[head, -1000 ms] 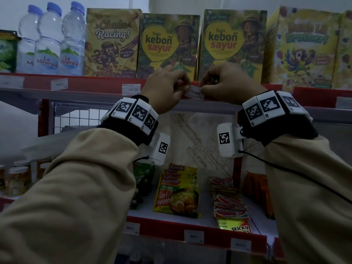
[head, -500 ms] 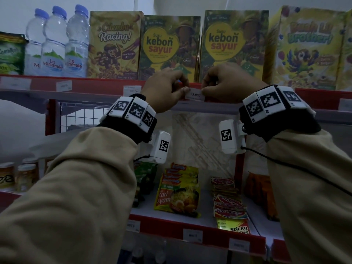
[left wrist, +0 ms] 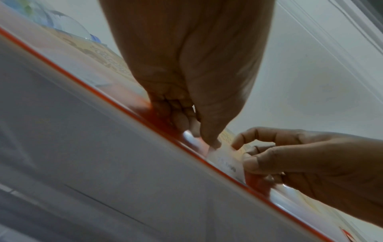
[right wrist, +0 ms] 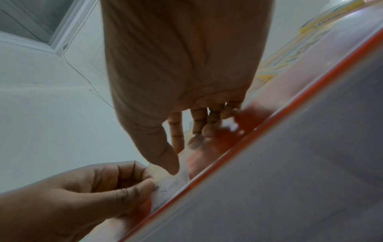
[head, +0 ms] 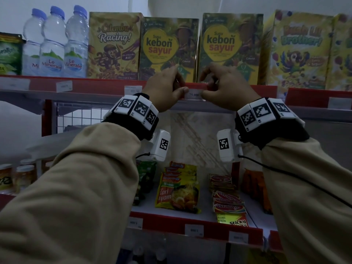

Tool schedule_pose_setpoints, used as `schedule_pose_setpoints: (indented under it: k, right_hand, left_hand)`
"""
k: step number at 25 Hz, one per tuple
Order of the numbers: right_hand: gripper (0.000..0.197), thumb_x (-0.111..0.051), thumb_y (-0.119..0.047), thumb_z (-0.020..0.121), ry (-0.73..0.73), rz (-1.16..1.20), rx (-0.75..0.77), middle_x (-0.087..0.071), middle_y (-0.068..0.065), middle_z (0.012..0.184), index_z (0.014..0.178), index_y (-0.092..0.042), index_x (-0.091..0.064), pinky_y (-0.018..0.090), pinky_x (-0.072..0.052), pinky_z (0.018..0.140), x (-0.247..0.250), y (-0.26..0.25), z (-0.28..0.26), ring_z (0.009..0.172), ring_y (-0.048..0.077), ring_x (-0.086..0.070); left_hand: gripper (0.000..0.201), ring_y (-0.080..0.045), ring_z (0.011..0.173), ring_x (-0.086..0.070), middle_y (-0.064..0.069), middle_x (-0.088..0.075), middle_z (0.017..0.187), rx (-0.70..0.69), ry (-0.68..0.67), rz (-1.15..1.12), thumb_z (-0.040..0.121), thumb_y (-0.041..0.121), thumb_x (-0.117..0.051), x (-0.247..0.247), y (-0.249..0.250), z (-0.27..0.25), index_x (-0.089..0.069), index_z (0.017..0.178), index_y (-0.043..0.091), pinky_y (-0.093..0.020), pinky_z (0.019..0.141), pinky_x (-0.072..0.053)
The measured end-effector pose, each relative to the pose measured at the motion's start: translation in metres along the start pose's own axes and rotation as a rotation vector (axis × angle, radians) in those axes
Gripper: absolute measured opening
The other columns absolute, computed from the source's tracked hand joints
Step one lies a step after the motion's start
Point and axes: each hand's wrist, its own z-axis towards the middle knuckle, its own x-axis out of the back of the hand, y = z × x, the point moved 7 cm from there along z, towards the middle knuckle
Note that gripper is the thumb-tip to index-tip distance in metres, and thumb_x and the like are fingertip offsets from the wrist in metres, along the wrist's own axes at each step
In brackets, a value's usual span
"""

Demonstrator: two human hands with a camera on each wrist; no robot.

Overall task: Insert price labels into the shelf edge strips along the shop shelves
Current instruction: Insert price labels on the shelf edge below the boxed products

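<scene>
A: We could read "75.000" on the price label (head: pixel 194 95), but the hands covered both its ends.

B: Agreed. The other labels (head: pixel 194 229) on the lower strip were too blurred for us to read, and the green packet (head: pixel 9 52) at far left was cut off by the edge.

Cereal boxes (head: pixel 169 48) crowd right behind the strip (head: pixel 95 85) — open air below the shelf.
</scene>
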Motion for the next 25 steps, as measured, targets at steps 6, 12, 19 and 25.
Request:
schedule_pose_setpoints:
  k: [6,12,19,25]
  right_hand:
    - [0.031,-0.067,-0.039,0.075,0.038,-0.149,-0.060,-0.055,0.000,0.110,0.104,-0.030,-0.059,0.044,-0.033,0.094,-0.012,-0.014,0.005,0.112,0.028,-0.041]
    - [0.032,-0.066,-0.038,0.074,0.033,-0.198,-0.042,-0.053,0.002,0.116,0.104,-0.030,-0.058,0.046,-0.031,0.097,-0.041,-0.061,0.021,0.116,0.029,-0.041]
    - [0.056,-0.062,-0.058,0.075,0.041,-0.330,-0.030,-0.046,0.010,0.125,0.115,-0.023,-0.047,0.048,-0.031,0.098,-0.085,-0.112,0.040,0.122,0.032,-0.034]
    - [0.055,-0.062,-0.060,0.075,0.134,-0.297,-0.113,-0.046,0.010,0.121,0.108,-0.018,-0.047,0.050,-0.027,0.103,-0.096,-0.115,0.040,0.125,0.034,-0.032]
  left_hand:
    - [0.023,-0.025,0.103,-0.047,-0.004,-0.054,0.103,-0.122,0.053,0.147,0.088,0.031,-0.062,0.011,0.000,-0.007,-0.055,0.101,0.013,-0.036,0.087,-0.036]
    - [0.021,-0.031,0.100,-0.049,-0.013,-0.058,0.102,-0.243,0.136,0.156,0.088,0.020,-0.060,0.049,-0.045,-0.031,-0.068,0.104,0.010,-0.038,0.081,-0.040]
    - [0.037,-0.029,0.104,-0.049,-0.011,-0.057,0.109,-0.193,0.202,0.169,0.086,0.028,-0.064,0.078,-0.117,-0.061,-0.064,0.121,0.013,-0.036,0.091,-0.040]
    - [0.032,-0.030,0.102,-0.047,-0.014,-0.056,0.107,-0.205,0.213,0.135,0.089,0.026,-0.061,0.077,-0.122,-0.057,-0.061,0.115,0.007,-0.032,0.088,-0.035]
